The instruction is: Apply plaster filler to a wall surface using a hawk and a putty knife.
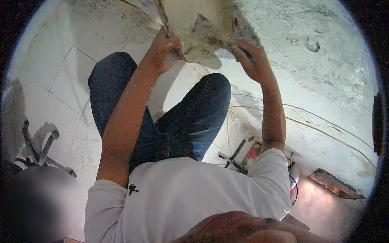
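held thing: a pale, dirty sheet of stiff material, like worn board or sacking, raised in front of the person at the top middle of the view; its upper part runs out of frame, so its exact kind cannot be told.
left hand: the left hand is closed on the sheet's lower left edge, fingers wrapped around it.
right hand: the right hand grips the sheet's lower right corner, fingers curled over the edge.
arms: both bare forearms reach up from the lower part of the view, one to each side of the sheet.
person: wears a white t-shirt and dark blue jeans; the legs stand below the sheet.
floor: pale tiled floor, stained and dusty, lies left of the legs.
wall: a rough, whitish plastered wall fills the right side, with thin cables curving across it.
left edge: a dark metal stand rests on the floor near the left edge.
lower right: a fan sits just beside the right sleeve.
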Demonstrator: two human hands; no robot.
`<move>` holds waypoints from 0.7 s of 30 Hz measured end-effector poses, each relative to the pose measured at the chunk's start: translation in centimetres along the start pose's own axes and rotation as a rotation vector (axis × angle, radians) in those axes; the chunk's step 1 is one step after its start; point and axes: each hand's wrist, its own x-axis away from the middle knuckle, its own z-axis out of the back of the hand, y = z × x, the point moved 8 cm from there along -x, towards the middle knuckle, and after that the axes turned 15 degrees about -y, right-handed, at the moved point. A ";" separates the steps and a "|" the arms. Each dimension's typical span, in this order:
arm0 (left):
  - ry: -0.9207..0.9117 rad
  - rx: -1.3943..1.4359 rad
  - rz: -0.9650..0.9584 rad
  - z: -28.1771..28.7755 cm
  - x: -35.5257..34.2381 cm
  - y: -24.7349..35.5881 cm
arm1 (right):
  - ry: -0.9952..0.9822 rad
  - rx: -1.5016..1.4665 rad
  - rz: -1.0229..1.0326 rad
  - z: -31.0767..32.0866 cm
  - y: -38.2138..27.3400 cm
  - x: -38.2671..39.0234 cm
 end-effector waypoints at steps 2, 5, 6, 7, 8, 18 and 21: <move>0.021 0.003 -0.016 0.5 0.0 0.0 | -0.154 -0.188 -0.120 -2.1 0.9 -0.3; -0.072 -0.020 -0.047 0.0 -0.3 0.6 | -0.142 -0.370 -0.153 -3.5 1.3 -0.2; -0.081 -0.276 -0.074 -0.3 -0.2 1.4 | -0.119 -0.435 -0.130 -3.8 1.3 -0.3; -0.022 -0.378 -0.042 -0.1 -0.1 1.5 | -0.101 -0.578 -0.120 -4.4 1.6 -0.1; -0.099 -0.540 -0.099 -1.1 -0.2 2.3 | -0.103 -0.576 -0.133 -4.9 1.8 0.0; -0.049 -0.009 -0.036 -3.0 -0.2 1.7 | 0.103 -1.550 -0.098 -5.2 2.0 2.1; 0.036 0.030 -0.152 -3.6 -0.1 1.8 | 0.248 -1.369 -0.097 -2.4 1.3 3.2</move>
